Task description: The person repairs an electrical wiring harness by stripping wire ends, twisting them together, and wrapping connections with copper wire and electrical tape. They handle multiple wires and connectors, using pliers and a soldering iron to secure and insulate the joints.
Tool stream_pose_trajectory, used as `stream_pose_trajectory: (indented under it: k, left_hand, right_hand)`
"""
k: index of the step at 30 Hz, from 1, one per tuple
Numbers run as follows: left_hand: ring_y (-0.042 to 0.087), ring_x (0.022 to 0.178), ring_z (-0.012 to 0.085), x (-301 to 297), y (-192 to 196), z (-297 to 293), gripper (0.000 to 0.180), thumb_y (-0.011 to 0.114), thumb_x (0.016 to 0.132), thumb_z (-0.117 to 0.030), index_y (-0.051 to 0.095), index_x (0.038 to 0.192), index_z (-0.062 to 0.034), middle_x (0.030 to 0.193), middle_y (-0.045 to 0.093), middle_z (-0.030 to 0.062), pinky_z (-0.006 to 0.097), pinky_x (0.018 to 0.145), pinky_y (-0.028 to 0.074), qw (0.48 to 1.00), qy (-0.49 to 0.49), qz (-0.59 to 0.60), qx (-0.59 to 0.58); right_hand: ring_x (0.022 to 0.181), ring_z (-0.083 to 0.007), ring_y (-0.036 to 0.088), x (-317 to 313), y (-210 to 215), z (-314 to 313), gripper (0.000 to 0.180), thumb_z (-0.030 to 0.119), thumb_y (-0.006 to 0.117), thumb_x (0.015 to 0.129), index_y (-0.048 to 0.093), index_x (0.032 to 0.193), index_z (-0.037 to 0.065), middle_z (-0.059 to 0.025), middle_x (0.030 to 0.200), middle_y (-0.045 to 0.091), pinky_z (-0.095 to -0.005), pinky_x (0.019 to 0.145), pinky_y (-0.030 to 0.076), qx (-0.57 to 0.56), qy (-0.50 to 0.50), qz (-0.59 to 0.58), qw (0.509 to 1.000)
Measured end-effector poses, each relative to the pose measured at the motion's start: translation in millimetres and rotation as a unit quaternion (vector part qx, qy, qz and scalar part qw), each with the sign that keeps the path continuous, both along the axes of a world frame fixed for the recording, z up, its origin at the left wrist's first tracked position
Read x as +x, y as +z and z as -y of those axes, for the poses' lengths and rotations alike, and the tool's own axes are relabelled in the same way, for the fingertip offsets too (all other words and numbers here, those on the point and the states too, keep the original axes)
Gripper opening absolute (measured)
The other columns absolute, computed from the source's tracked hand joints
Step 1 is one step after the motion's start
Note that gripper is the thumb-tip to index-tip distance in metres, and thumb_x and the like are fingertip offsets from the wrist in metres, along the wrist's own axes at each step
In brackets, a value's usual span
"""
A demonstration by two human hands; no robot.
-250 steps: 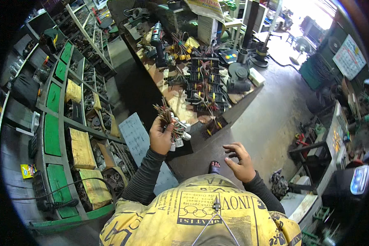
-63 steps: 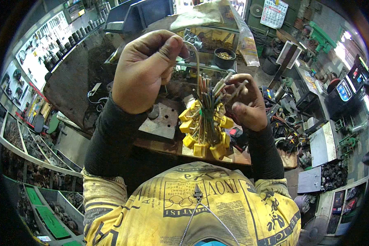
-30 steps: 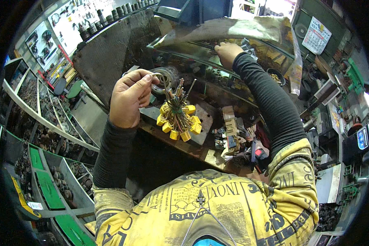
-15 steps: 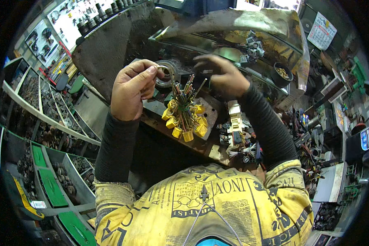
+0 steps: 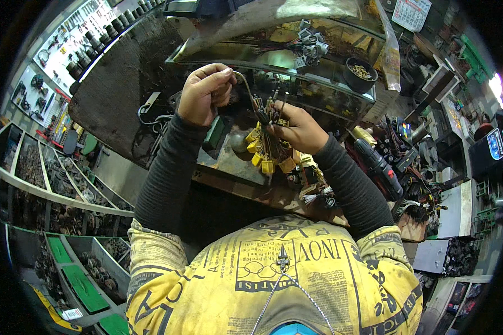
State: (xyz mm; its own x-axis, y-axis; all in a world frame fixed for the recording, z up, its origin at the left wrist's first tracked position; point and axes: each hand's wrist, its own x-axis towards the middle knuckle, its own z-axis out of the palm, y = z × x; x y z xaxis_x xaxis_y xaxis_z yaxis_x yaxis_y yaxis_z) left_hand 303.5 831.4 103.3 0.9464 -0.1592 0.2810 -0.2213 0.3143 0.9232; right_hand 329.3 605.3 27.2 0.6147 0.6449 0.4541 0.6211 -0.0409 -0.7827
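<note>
My left hand (image 5: pixel 207 94) is raised with thumb and fingers pinched on the end of a thin, pale wire (image 5: pixel 245 82). The wire arcs over to the top of a bundle of wires with yellow plastic connectors (image 5: pixel 268 167) around its lower end. My right hand (image 5: pixel 300 128) is closed round the upper part of this bundle from the right, just below the loose wire ends. Its fingertips are partly hidden behind the wires. The bundle is held above the workbench (image 5: pixel 229 167), connectors hanging down.
Behind the hands stands a glass display case (image 5: pixel 341 96) with a black bowl of small brass-coloured parts (image 5: pixel 361 76) on it. A cordless drill (image 5: pixel 378 167) lies right of my right forearm, amid clutter. Parts shelves (image 5: pixel 67 192) line the left side.
My right hand has come in from the right, where it was off the bundle, and closed round the wires. The left hand keeps its pinch. The whole view has shifted.
</note>
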Motion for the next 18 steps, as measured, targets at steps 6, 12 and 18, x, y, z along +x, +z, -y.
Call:
stream_pose_trajectory:
  k: [6,12,18]
  left_hand:
    - [0.037,0.050,0.0086,42.8,-51.4,-23.0,0.017,0.053,0.090,-0.015,0.057,0.081,-0.0022,0.056,0.038,-0.0014,0.025,0.050,0.033,1.000,-0.005,-0.005,-0.013]
    - [0.047,0.058,0.0113,59.1,-78.2,-41.3,0.013,0.053,0.091,-0.012,0.057,0.087,-0.0013,0.065,0.051,0.0032,0.027,0.059,0.041,0.999,0.033,-0.018,-0.012]
    - [0.057,0.077,0.0126,53.3,-72.6,-52.5,0.011,0.054,0.092,-0.011,0.058,0.096,-0.0011,0.085,0.059,0.0044,0.029,0.073,0.048,0.998,0.016,-0.021,0.050]
  right_hand:
    - [0.083,-0.0435,0.057,15.5,-28.1,-20.3,0.026,0.010,0.057,0.077,0.046,0.099,0.001,-0.0236,0.085,0.058,-0.0473,0.070,0.045,-0.153,-0.135,0.094,0.975]
    - [0.092,-0.0406,0.058,19.2,-40.0,-25.1,0.037,0.017,0.064,0.080,0.047,0.108,0.001,-0.0235,0.095,0.059,-0.0438,0.078,0.046,-0.122,-0.137,0.014,0.983]
    - [0.102,-0.0322,0.060,-9.3,-22.6,18.1,0.048,0.018,0.066,0.080,0.048,0.122,0.002,-0.0181,0.111,0.060,-0.0369,0.089,0.046,0.008,-0.155,-0.043,0.987]
